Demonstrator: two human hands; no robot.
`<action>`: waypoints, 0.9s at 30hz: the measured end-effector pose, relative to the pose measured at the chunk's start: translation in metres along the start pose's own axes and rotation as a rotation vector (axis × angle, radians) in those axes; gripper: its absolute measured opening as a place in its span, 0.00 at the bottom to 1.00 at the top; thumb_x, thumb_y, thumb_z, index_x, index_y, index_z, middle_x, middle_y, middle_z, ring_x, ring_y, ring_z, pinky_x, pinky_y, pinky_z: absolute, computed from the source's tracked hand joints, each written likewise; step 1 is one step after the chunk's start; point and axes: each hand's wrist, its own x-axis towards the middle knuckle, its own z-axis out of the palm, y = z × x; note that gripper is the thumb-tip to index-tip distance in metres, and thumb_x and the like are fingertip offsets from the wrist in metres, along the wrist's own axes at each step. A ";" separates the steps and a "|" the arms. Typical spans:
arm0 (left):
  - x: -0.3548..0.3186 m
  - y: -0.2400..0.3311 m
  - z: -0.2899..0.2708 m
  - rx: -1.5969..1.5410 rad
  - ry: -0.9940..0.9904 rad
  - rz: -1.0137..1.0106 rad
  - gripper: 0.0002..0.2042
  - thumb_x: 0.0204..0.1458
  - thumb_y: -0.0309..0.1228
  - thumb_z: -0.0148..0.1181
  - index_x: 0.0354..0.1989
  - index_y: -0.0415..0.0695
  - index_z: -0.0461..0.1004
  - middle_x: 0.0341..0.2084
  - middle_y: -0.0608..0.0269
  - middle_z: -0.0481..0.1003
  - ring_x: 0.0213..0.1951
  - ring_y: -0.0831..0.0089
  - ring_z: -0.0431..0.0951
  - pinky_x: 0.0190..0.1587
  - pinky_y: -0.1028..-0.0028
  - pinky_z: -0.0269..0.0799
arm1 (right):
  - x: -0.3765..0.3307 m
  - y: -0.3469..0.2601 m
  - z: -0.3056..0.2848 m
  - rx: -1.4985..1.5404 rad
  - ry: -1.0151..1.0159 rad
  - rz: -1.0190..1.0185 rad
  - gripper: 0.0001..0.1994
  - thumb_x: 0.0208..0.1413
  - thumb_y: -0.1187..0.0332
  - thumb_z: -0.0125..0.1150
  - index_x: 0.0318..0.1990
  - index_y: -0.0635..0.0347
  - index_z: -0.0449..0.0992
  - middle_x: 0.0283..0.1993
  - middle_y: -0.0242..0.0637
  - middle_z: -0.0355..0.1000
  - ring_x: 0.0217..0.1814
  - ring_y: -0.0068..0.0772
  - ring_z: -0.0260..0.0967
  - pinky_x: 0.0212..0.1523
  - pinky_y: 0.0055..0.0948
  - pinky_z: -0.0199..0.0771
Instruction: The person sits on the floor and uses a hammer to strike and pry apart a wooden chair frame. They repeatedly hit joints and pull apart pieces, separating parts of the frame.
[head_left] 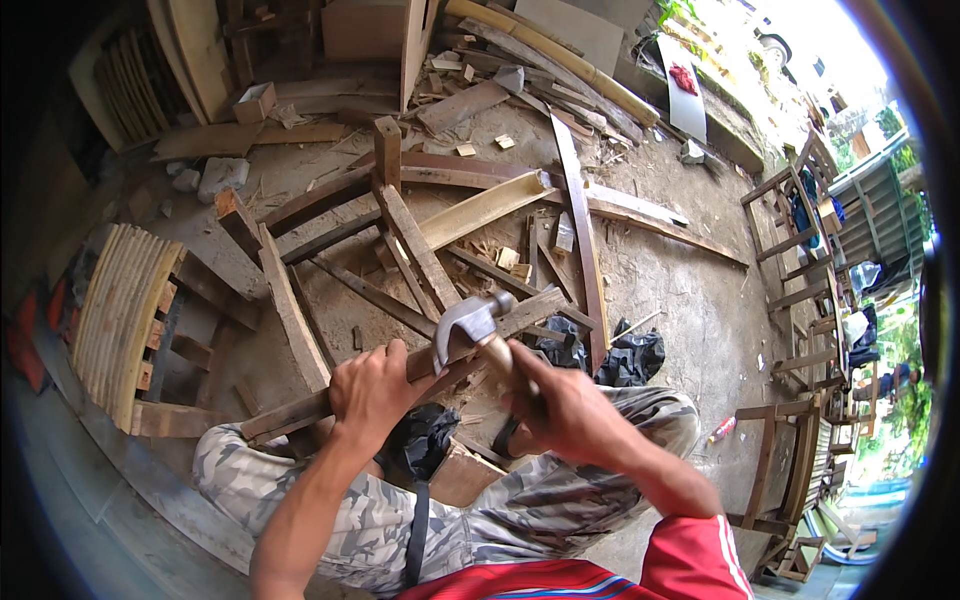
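Observation:
My left hand (372, 388) is closed around a wooden bar of the chair-like frame (415, 245), which lies tipped on the ground before my knees. In my right hand (560, 405) is a claw hammer, gripped by its wooden handle. The steel hammer head (468, 326) sits just above the bar, right of my left hand; I cannot tell whether it touches. Any nail there is hidden. A black plastic bag (425, 440) lies between my legs, beside a wood block (462, 475).
A slatted wooden piece (125, 320) stands at left. Long boards (580, 240) and a bamboo pole (560, 55) lie beyond the frame. More black plastic (635, 355) is near my right knee. Wooden frames (800, 270) line the right side. Scraps and shavings litter the dirt floor.

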 end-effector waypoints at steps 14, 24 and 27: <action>-0.007 -0.013 0.014 -0.042 0.219 0.157 0.22 0.46 0.51 0.71 0.38 0.43 0.78 0.26 0.57 0.78 0.31 0.55 0.82 0.33 0.58 0.76 | -0.002 -0.009 0.030 0.020 0.021 -0.200 0.31 0.61 0.66 0.61 0.69 0.67 0.59 0.34 0.60 0.75 0.32 0.64 0.76 0.32 0.52 0.73; 0.004 0.003 0.010 -0.087 0.143 -0.003 0.21 0.44 0.50 0.74 0.33 0.45 0.79 0.25 0.53 0.80 0.27 0.50 0.82 0.29 0.54 0.77 | 0.004 -0.007 0.036 0.019 0.034 -0.246 0.32 0.62 0.66 0.57 0.70 0.67 0.54 0.31 0.60 0.75 0.28 0.67 0.73 0.30 0.58 0.72; 0.006 0.013 -0.005 -0.046 0.079 -0.038 0.17 0.45 0.47 0.74 0.32 0.47 0.79 0.26 0.55 0.81 0.30 0.53 0.83 0.30 0.59 0.78 | 0.017 0.009 0.037 -0.055 0.124 -0.155 0.28 0.63 0.65 0.57 0.67 0.66 0.56 0.23 0.56 0.73 0.22 0.62 0.73 0.23 0.55 0.71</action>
